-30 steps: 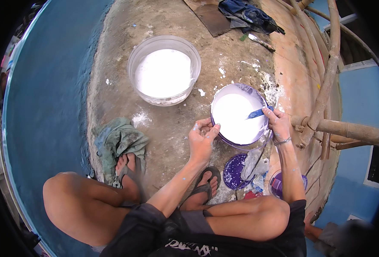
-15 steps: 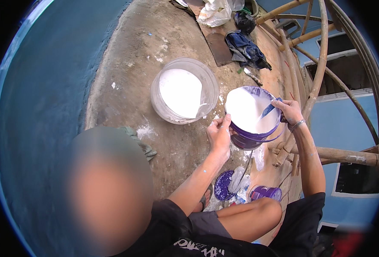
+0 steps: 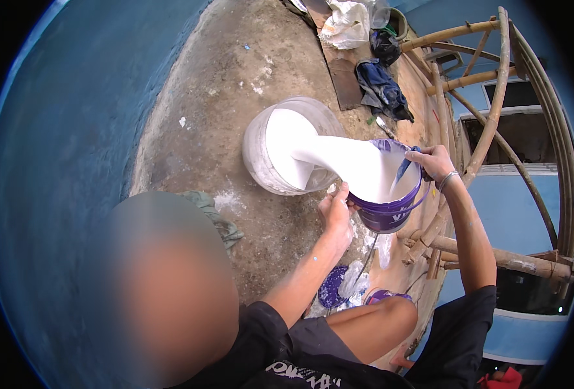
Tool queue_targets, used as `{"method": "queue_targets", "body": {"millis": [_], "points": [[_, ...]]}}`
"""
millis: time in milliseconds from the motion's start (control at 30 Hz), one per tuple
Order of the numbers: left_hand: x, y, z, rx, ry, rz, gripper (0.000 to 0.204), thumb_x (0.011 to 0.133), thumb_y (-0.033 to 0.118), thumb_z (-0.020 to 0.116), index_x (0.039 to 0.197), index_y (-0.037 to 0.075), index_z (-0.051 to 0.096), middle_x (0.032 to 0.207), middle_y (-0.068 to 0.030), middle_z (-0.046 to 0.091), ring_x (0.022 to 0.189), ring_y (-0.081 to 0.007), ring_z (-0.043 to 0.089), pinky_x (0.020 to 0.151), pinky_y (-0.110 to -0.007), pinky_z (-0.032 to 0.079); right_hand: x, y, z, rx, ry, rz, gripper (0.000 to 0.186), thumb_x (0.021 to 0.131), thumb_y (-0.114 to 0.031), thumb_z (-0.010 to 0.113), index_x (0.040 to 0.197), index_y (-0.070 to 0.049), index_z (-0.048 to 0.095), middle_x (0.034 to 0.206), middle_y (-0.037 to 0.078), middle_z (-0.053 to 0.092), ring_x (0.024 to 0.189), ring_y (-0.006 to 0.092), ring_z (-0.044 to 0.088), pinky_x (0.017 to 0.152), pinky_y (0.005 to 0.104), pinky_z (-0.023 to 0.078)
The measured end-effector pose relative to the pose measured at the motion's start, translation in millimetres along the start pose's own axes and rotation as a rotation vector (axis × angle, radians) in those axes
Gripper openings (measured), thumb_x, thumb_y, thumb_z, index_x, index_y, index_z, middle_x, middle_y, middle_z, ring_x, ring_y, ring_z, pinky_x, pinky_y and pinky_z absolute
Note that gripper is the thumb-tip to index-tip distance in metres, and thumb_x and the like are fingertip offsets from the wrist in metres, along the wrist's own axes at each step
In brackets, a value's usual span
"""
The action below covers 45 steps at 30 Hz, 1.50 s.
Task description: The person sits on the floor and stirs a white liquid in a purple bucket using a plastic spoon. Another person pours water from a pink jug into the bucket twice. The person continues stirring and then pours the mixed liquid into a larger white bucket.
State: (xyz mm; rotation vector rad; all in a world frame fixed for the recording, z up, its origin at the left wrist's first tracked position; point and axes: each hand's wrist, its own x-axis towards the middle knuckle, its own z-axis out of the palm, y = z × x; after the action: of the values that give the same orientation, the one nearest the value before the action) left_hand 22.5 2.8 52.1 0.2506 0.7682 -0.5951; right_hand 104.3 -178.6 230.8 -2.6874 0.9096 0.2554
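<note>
A purple bucket [image 3: 384, 223] of white paint tilts left, and a thick white stream [image 3: 329, 152] runs from its lip into a wide translucent tub [image 3: 265, 174] on the ground. The tub holds a large pool of white. My left hand [image 3: 337, 211] is closed on the bucket's near-left rim. My right hand [image 3: 433, 162], at the right rim, is closed around a blue-handled spatula [image 3: 403, 168] whose lower end goes into the paint. Whether the right fingers also grip the rim is hard to tell.
A blue wall [image 3: 86, 97] runs along the left. Bamboo scaffolding [image 3: 484, 117] stands at the right. Dark blue cloth [image 3: 383, 87], a white sack [image 3: 345, 26] and a brown board [image 3: 345, 83] lie beyond. A paint-spotted purple lid [image 3: 331, 288] lies near my knee; green cloth [image 3: 215, 217] lies left.
The purple bucket has tipped further left, and white paint now pours from it into the translucent tub. Both hands stay on the bucket and spatula.
</note>
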Motion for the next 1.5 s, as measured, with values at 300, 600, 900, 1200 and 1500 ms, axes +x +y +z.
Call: {"method": "queue_targets", "body": {"millis": [300,600,900,1200,1500], "points": [[6,9,0,-0.092,0.041,-0.083,0.016,0.097,0.015,0.064,0.091,0.0,0.064,0.081,-0.0057,0.063,0.067,-0.0141,0.058,0.063,-0.029,0.053,5,-44,0,-0.078,-0.069,-0.02,0.032,0.078,-0.026,0.08,0.084,0.005,0.077,0.065,0.003,0.064,0.052,0.0092,0.055,0.05,0.0257,0.043],[4,18,3,-0.208,0.044,-0.132,0.013,0.098,0.015,0.061,0.095,0.002,0.063,0.082,-0.0043,0.061,0.071,-0.0149,0.057,0.066,-0.032,0.052,22,-69,6,-0.242,-0.074,-0.133,0.035,0.077,-0.029,0.08,0.082,0.006,0.076,0.067,0.006,0.067,0.056,0.0121,0.061,0.055,0.028,0.049],[13,14,-1,-0.359,0.059,-0.229,0.011,0.099,0.015,0.06,0.097,0.005,0.061,0.084,-0.0027,0.059,0.074,-0.0159,0.057,0.072,-0.034,0.053,47,-108,20,-0.527,-0.05,-0.13,0.048,0.069,-0.039,0.083,0.081,0.007,0.076,0.076,0.013,0.073,0.07,0.0206,0.071,0.071,0.0326,0.055],[8,17,6,-0.506,0.082,-0.334,0.017,0.097,0.015,0.057,0.11,0.004,0.057,0.099,-0.0066,0.053,0.09,-0.0183,0.052,0.081,-0.036,0.052,52,-154,38,-0.808,-0.034,-0.123,0.059,0.067,-0.04,0.08,0.1,0.008,0.072,0.105,0.027,0.071,0.099,0.0353,0.071,0.089,0.0389,0.055],[6,30,11,-0.563,0.091,-0.345,0.019,0.097,0.013,0.051,0.114,0.005,0.054,0.107,-0.0086,0.051,0.093,-0.0205,0.05,0.083,-0.038,0.051,37,-211,61,-0.912,-0.01,-0.143,0.048,0.068,-0.03,0.077,0.102,0.003,0.074,0.107,0.024,0.072,0.1,0.0348,0.071,0.089,0.0374,0.056]]}}
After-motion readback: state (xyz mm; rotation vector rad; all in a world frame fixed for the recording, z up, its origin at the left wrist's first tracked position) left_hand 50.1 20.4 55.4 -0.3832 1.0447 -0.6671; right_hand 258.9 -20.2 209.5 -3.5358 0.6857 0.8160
